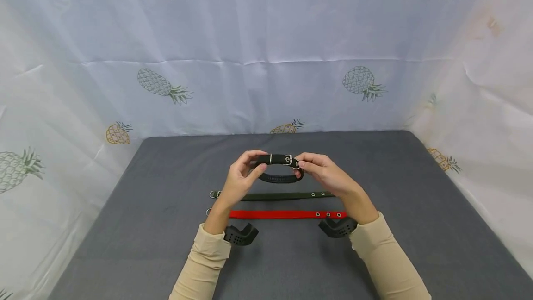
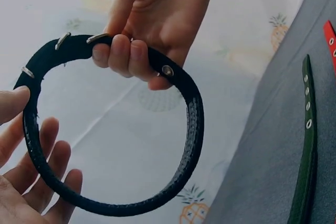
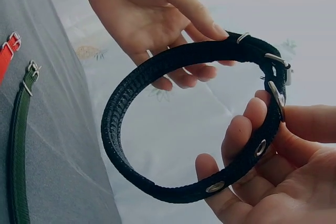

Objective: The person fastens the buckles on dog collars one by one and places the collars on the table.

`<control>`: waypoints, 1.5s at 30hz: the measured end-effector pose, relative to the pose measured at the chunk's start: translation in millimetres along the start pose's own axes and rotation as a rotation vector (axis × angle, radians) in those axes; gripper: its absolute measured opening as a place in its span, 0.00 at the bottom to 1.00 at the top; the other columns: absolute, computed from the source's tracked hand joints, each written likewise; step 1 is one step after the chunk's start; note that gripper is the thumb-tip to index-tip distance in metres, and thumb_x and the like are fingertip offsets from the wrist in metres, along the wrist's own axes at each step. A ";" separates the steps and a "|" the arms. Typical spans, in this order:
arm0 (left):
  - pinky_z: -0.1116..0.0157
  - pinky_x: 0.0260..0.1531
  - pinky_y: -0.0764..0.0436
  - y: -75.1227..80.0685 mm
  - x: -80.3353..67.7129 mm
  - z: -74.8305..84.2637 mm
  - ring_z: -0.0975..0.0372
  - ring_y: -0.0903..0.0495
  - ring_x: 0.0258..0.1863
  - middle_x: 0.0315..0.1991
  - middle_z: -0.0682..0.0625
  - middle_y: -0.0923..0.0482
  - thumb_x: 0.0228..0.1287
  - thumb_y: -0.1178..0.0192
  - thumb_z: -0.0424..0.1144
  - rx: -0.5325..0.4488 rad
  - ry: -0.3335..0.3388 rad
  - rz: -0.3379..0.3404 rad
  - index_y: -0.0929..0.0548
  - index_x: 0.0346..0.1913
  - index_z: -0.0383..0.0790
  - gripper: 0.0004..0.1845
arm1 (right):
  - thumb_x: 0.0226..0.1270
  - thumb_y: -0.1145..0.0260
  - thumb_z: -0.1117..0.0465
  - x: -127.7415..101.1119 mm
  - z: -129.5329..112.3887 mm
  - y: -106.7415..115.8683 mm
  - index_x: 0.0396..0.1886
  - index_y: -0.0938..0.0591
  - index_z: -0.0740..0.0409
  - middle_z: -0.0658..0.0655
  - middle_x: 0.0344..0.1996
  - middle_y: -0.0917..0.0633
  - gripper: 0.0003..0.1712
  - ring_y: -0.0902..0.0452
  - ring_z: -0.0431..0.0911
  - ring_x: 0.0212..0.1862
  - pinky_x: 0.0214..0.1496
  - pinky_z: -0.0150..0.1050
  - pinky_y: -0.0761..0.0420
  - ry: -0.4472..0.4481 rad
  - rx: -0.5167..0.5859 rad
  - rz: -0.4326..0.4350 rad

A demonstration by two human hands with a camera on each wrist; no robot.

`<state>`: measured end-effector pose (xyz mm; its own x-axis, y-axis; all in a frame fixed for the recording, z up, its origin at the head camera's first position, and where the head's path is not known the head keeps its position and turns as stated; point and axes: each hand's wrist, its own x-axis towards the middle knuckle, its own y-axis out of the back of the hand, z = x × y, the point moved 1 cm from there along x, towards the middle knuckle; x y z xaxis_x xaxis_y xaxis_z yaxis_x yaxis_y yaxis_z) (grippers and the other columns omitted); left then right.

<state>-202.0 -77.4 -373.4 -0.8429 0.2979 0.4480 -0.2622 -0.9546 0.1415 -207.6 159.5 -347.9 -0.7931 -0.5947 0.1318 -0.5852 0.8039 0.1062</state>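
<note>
A black collar (image 1: 280, 179), fastened into a ring, is held up over the table between both hands. Its metal buckle (image 1: 288, 159) faces the head camera. My left hand (image 1: 239, 179) holds the band's left side, thumb against it by the narrow metal keeper and fingers behind the loop. On the other side, my right hand (image 1: 331, 176) pinches the strap beside the buckle, at the D-ring (image 3: 277, 95), its fingers curled around the band. Metal eyelets (image 3: 215, 187) show along the strap's free part in the right wrist view. The left fingers are spread loosely in the left wrist view.
A green collar (image 1: 279, 196) and a red collar (image 1: 272, 215) lie straight and parallel on the grey table (image 1: 166, 244), below the raised hands. Black wrist-camera mounts (image 1: 241, 235) sit on both wrists. White curtains with pineapple prints (image 1: 266, 96) enclose the table's back and sides.
</note>
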 end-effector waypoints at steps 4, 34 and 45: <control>0.73 0.55 0.24 1.2 1.0 -0.5 0.74 0.26 0.50 0.53 0.33 0.26 0.68 0.43 0.31 0.006 -0.004 0.022 0.27 0.56 0.26 0.17 | 0.77 0.49 0.59 -1.1 -1.4 2.7 0.41 0.21 0.52 0.44 0.33 0.22 0.10 0.28 0.40 0.39 0.52 0.33 0.27 0.011 -0.008 0.001; 0.78 0.52 0.23 20.3 0.3 -2.0 0.77 0.22 0.47 0.46 0.66 0.23 0.68 0.47 0.27 -0.004 -0.017 0.136 0.26 0.53 0.22 0.14 | 0.77 0.49 0.59 -6.6 -9.6 18.2 0.40 0.20 0.44 0.42 0.34 0.20 0.11 0.27 0.39 0.43 0.58 0.37 0.31 -0.043 -0.140 0.078; 0.79 0.53 0.23 21.1 -0.1 -7.1 0.77 0.23 0.48 0.48 0.55 0.24 0.69 0.46 0.29 -0.009 0.069 0.154 0.25 0.54 0.24 0.14 | 0.76 0.48 0.63 -8.1 -7.8 26.8 0.50 0.23 0.72 0.44 0.37 0.19 0.15 0.24 0.34 0.42 0.51 0.29 0.24 -0.052 -0.362 0.138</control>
<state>-210.8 -97.7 -376.8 -0.9037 0.1476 0.4018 -0.1313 -0.9890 0.0681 -215.6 185.8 -338.4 -0.8729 -0.4728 0.1201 -0.3826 0.8162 0.4329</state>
